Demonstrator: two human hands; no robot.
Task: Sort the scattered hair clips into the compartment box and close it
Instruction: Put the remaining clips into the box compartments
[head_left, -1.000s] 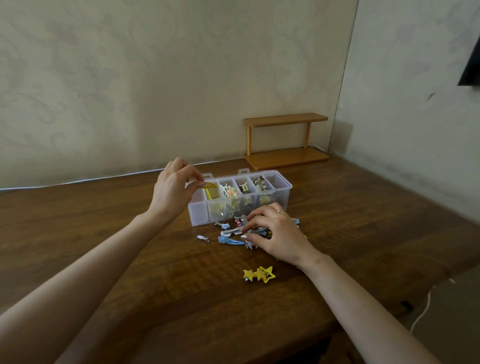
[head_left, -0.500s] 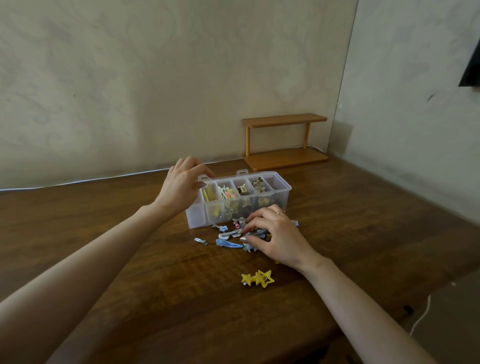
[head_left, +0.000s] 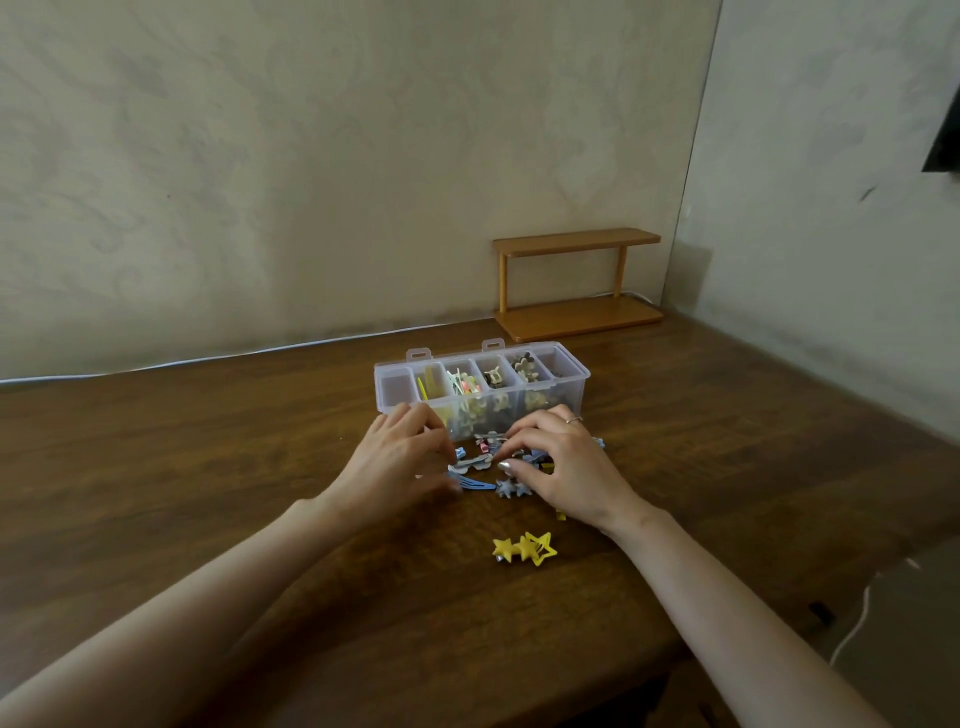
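On the desk (head_left: 208, 493), our left hand (head_left: 400, 462) and right hand (head_left: 563, 467) flank the hair clips (head_left: 480, 462).
Fingers (head_left: 421, 423) curl onto them; any grip we cannot tell.

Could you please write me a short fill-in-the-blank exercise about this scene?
1. The box on the table is ___, not closed.
2. The left hand and the right hand are both at the pile of clips lying in ___ of the box.
3. The yellow clip apart from the pile is shaped like ___.
Missing words: open; front; stars.
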